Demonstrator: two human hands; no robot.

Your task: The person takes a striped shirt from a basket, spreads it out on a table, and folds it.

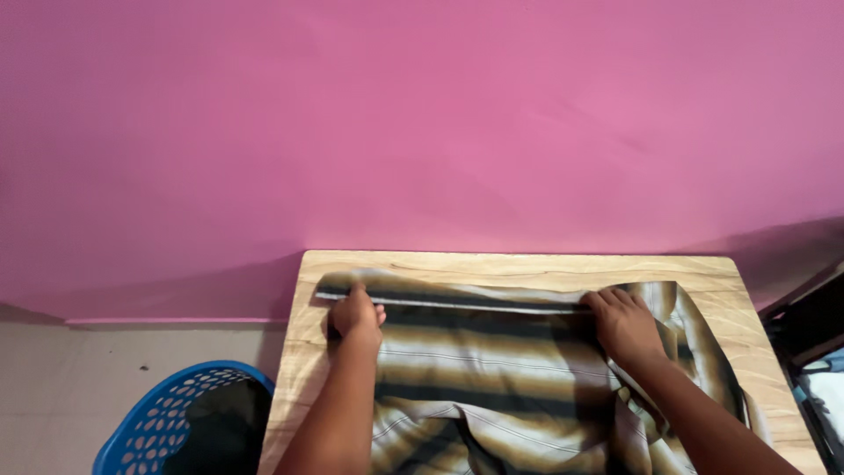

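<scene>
Hands (pixel 356 317) (pixel 626 324) both pinch the striped shirt's (pixel 492 369) folded far edge flat on the wooden table (pixel 303 352), so smoothing toward the body looks next.

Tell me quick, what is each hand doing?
Left hand: closed, gripping the striped cloth's folded edge.
Right hand: fingers curled, pressing the same edge.

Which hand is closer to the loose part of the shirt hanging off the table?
The right hand. It presses the striped shirt beside the bunched part spilling over the table edge; the left hand rests far across.
</scene>
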